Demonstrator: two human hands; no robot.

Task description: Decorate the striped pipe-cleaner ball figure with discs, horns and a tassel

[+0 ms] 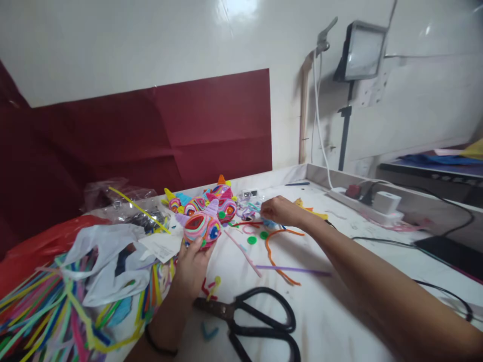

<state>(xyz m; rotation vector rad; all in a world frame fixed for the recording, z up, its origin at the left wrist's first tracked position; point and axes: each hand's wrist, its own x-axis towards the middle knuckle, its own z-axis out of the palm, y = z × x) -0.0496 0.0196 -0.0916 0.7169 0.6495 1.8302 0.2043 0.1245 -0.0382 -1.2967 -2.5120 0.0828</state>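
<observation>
My left hand (pixel 192 264) is closed around a pipe-cleaner animal head (pixel 203 229) coiled in pink, white and red, with purple ears and a blue eye. Several similar pipe-cleaner heads (pixel 227 207) lie just behind it. Farther right, my right hand (pixel 278 210) is lowered over a small cluster of craft bits, its fingers curled downward beside a light blue piece (pixel 268 223). Whatever those fingers pinch is hidden. Green discs (pixel 252 240), an orange pipe cleaner (pixel 269 251) and a purple pipe cleaner (pixel 294 270) lie on the table nearby.
Black-handled scissors (pixel 230 311) lie in front. Loose pipe cleaners (pixel 45 311) and a white plastic bag (pixel 109 251) heap up at the left. A power strip (pixel 377 213) with cables sits at the right, below a lamp (pixel 364 53). The table's raised rim (pixel 290 173) runs along the back.
</observation>
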